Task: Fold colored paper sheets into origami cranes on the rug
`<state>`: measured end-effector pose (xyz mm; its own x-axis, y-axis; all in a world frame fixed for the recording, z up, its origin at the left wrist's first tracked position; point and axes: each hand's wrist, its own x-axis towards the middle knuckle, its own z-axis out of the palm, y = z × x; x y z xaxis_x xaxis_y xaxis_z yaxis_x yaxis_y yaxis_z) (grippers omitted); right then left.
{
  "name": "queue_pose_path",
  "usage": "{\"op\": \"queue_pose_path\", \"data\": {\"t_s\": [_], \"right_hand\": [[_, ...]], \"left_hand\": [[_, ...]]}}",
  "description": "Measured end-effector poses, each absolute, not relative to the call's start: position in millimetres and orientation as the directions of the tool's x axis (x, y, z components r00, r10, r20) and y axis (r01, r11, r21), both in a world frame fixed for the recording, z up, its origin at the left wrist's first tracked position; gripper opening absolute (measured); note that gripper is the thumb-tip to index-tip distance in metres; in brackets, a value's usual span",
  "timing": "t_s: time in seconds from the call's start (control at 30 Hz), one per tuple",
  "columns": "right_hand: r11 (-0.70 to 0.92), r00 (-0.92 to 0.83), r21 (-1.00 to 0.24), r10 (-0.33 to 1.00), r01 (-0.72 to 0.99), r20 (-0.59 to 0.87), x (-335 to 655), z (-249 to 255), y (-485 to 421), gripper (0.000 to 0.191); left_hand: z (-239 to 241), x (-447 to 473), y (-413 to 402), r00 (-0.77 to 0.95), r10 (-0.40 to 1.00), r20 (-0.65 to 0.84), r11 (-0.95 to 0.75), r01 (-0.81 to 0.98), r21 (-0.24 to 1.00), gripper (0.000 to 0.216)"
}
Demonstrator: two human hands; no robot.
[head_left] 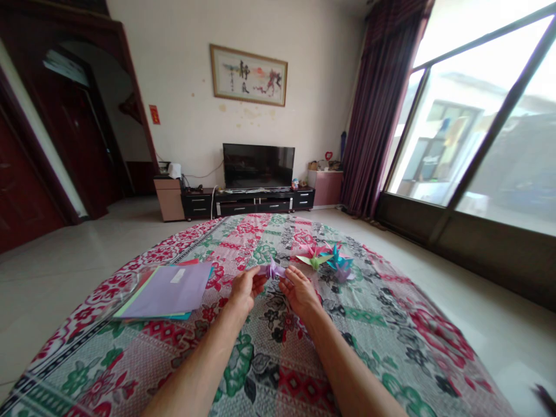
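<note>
A small purple origami crane is held level between my two hands above the patterned tablecloth. My left hand pinches its left wing between thumb and fingers. On the other side, my right hand grips the right wing the same way. Just beyond my right hand lies a cluster of folded paper cranes: a light green crane, a blue crane, a pink crane and a pale purple crane.
To the left lies a stack of coloured paper, purple sheet on top with a small white label. Past the round table's far edge stand a television and a low black cabinet. A window is at right.
</note>
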<state>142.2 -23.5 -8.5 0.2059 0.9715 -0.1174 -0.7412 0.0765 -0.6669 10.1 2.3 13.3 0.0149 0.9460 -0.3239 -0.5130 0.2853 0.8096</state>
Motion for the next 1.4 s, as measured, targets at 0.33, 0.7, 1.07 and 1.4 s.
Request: {"op": "queue_pose_path", "data": {"t_s": [0.33,0.7,1.07,1.4], "right_hand": [[0.017,0.147,-0.72,0.982,-0.694,-0.119,144,-9,-29,0.039],[0.009,0.151,-0.69,0.978,-0.724,-0.146,144,-7,-34,0.04],[0.022,0.131,-0.629,0.983,-0.777,-0.127,143,-6,-35,0.036],[0.11,0.203,-0.589,0.975,-0.801,-0.095,143,-4,-30,0.037]], "left_hand": [[13,12,1,-0.021,0.96,-0.281,0.234,-0.495,0.837,0.019],[10,11,1,0.021,0.953,-0.302,0.27,-0.51,0.817,0.018],[5,10,4,0.076,0.958,-0.276,0.27,-0.564,0.78,0.017],[11,9,1,-0.01,0.96,-0.279,0.231,-0.533,0.814,0.023]]}}
